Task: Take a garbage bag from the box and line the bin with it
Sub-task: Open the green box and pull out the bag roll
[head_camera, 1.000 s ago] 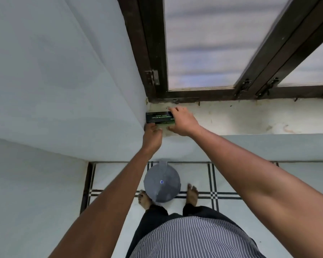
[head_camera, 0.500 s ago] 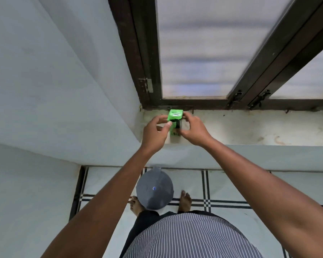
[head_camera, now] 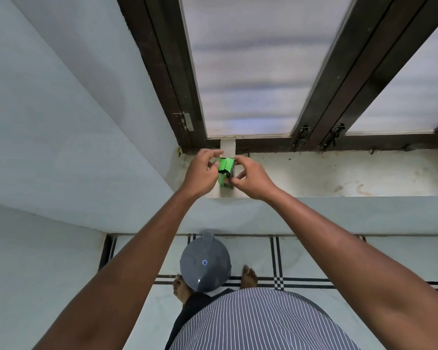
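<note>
A small green garbage-bag box (head_camera: 225,183) stands upright on the window sill (head_camera: 326,176), its white top flap (head_camera: 228,147) lifted open. Bright green rolled bags (head_camera: 225,165) show in the opening. My left hand (head_camera: 202,171) grips the box's left side, fingers curled over its top. My right hand (head_camera: 250,179) holds the box's right side, fingertips pinching near its front corner. The grey round bin (head_camera: 205,265), lid closed, stands on the floor below, between my feet.
A dark wooden window frame (head_camera: 321,97) with frosted panes rises behind the sill. A pale wall (head_camera: 61,122) closes the left side, forming a corner. The tiled floor (head_camera: 339,261) with black lines spreads to the right of the bin.
The box went from lying flat in the sill corner to standing upright between both hands. Its top flap has opened, showing the green rolls.
</note>
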`<action>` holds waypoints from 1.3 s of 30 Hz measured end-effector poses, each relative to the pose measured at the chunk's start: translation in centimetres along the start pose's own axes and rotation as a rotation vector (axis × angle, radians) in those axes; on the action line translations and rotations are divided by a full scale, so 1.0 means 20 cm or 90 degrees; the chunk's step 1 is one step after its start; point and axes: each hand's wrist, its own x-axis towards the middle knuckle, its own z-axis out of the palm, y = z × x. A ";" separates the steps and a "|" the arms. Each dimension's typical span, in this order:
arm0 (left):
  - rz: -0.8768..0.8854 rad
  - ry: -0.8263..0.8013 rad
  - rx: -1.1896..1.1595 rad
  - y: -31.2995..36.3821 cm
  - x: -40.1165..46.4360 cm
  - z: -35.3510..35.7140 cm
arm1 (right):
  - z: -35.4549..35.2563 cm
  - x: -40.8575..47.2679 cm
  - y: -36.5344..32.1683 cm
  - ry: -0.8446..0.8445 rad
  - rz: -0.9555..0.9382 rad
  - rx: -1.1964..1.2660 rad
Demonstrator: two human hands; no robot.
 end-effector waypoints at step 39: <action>-0.157 -0.086 -0.220 -0.11 -0.08 -0.06 | 0.01 -0.10 -0.13 0.145 0.053 -0.014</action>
